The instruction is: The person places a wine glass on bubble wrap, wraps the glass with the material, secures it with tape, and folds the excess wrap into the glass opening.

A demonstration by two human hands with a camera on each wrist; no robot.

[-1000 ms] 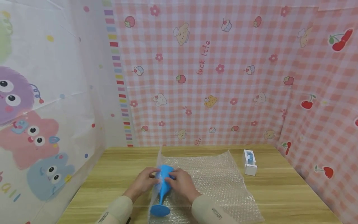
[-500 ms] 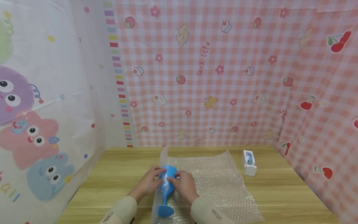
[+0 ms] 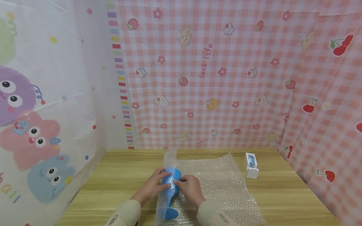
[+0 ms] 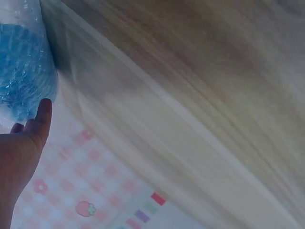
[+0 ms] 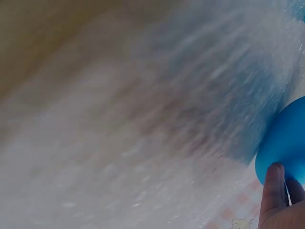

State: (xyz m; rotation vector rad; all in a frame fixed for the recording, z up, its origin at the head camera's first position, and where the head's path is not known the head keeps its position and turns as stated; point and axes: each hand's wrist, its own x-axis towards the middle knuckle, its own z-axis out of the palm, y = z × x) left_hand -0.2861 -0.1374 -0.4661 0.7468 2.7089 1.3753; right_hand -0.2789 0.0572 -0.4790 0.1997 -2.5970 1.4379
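A blue goblet (image 3: 170, 214) lies on its side near the left edge of a bubble wrap sheet (image 3: 219, 185), its round foot toward the viewer. A strip of wrap is folded over its left part. My left hand (image 3: 151, 188) grips the bowl from the left through that film; in the left wrist view, a finger of the left hand (image 4: 23, 150) rests against the wrapped blue bowl (image 4: 21, 67). From the right, my right hand (image 3: 192, 190) holds the bowl, thumb on top. The right wrist view shows the right hand's (image 5: 281, 205) fingertips on the uncovered blue surface (image 5: 283, 143).
A small white box-like item (image 3: 251, 166) with a blue part stands at the back right of the wooden table (image 3: 121, 166). Patterned cloth (image 3: 209, 88) hangs behind the table and along both sides. The sheet spreads to the right of the goblet.
The goblet and both hands have shifted slightly right. The wrap's left edge, upright before, now lies over the bowl and part of the foot.
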